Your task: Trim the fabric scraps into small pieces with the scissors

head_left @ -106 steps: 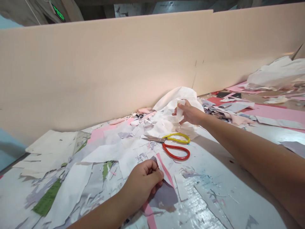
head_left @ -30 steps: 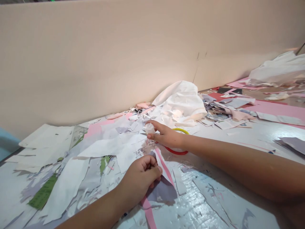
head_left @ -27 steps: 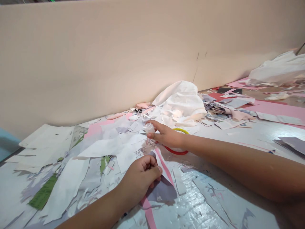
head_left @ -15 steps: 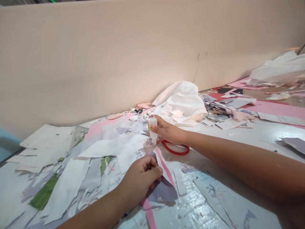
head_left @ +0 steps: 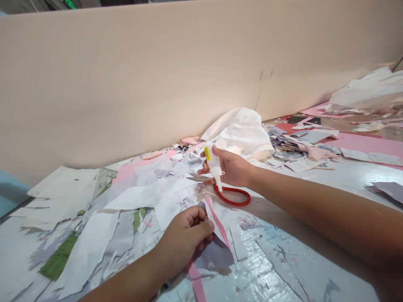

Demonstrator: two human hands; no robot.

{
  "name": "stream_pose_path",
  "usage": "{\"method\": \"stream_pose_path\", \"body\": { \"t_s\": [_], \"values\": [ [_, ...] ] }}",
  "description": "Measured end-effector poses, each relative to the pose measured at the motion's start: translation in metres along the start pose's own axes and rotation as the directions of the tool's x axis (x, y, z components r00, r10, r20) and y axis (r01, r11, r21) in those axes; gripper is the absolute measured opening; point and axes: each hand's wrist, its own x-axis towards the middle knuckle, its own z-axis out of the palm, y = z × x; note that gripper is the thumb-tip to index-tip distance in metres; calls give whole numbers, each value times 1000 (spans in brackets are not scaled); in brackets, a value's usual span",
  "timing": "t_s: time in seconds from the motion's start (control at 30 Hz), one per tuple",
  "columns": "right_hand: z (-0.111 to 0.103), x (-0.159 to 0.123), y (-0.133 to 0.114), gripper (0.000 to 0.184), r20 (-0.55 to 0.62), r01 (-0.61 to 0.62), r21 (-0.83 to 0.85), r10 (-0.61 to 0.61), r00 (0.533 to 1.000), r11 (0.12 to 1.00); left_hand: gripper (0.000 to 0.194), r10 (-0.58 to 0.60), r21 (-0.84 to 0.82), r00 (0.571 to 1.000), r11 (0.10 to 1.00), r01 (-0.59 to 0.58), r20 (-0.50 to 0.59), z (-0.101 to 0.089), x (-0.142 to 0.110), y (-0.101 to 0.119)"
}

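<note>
The right hand [head_left: 231, 165] was holding a small white dropper bottle [head_left: 212, 158] with a yellow label, and its grip was closed around the bottle between the thumb and the fingers. The bottle was tilted, with its narrow nozzle pointing downward, above the table [head_left: 315, 256]. Directly behind this hand lay a pair of scissors [head_left: 234, 204]; one red handle loop and part of the blades were visible, the blades pointing to the left side. Whether the nozzle touched the red loop, I could not tell.

The left hand [head_left: 192, 230] was lower and nearer to the camera. Its thumb and curled fingers were together, clamped on the edge of a purple-grey scrap [head_left: 217, 253], although the exact pinch was partly hidden. A narrow pink strip [head_left: 218, 222] ran along the upper part of this scrap.

Around the hands were many cut pieces. A crumpled white sheet [head_left: 241, 130] leaned near the beige partition [head_left: 141, 84], a green piece [head_left: 59, 258] lay at the left, and a pile of folded scraps [head_left: 291, 147] lay at the right.
</note>
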Motion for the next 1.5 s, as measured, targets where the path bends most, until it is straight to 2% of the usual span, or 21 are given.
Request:
{"method": "stream_pose_path", "body": {
  "t_s": [0.07, 0.13, 0.27, 0.4, 0.53, 0.87, 0.93, 0.97, 1.03, 1.1, 1.17, 1.27, 1.33, 1.5],
  "values": [
    [4, -4, -5, 23, 0, 98, -87, -98, 995, 991, 16, -6, 5, 1000, 1000, 5, 4, 0, 1, 0],
    [9, -9, -12, 24, 77, 164, -167, -153, 985, 972, 17, -10, 20, 1000, 1000, 10, 7, -1, 1, 1],
    [19, -18, -23, 25, 246, 203, -357, -118, 962, 912, 15, -20, 37, 1000, 999, 19, 3, -1, 3, -1],
    [25, -21, -21, 24, 286, 198, -468, -64, 956, 861, 16, -23, 16, 1000, 1000, 23, 14, 0, 6, -3],
    [27, -20, -13, 28, 264, 156, -477, -28, 964, 865, 14, -33, 8, 999, 999, 33, 13, 0, 5, -3],
    [26, -18, -11, 24, 229, 198, -531, -85, 970, 824, 15, -17, 11, 1000, 1000, 16, 20, -1, 3, -2],
    [25, -16, -12, 24, 204, 234, -499, -149, 967, 834, 16, -10, 20, 1000, 1000, 9, 15, -1, 3, -2],
    [24, -14, -14, 25, 173, 277, -470, -220, 960, 838, 16, -6, 24, 1000, 1000, 6, 17, -1, 3, -2],
    [19, -9, -17, 25, 55, 379, -410, -392, 918, 830, 18, -1, 32, 1000, 999, 0, 29, -2, 3, -2],
    [11, -4, -20, 25, -111, 410, -387, -483, 868, 826, 20, -6, 38, 999, 999, 4, 40, -2, 3, -1],
    [0, 2, -23, 26, -264, 276, -401, -399, 878, 873, 20, -12, 39, 999, 999, 11, 42, -2, 3, -1],
    [-17, 8, -24, 28, -422, -20, -382, -155, 893, 924, 19, -14, 38, 999, 999, 13, 35, -1, 3, 0],
    [-24, 10, -23, 28, -453, -101, -379, -89, 887, 920, 20, -15, 43, 999, 999, 14, 32, -1, 4, 1],
    [-36, 9, -27, 30, -499, -229, -495, -58, 865, 838, 20, -16, 27, 999, 1000, 15, 37, -2, 4, -1]
  ]
}}
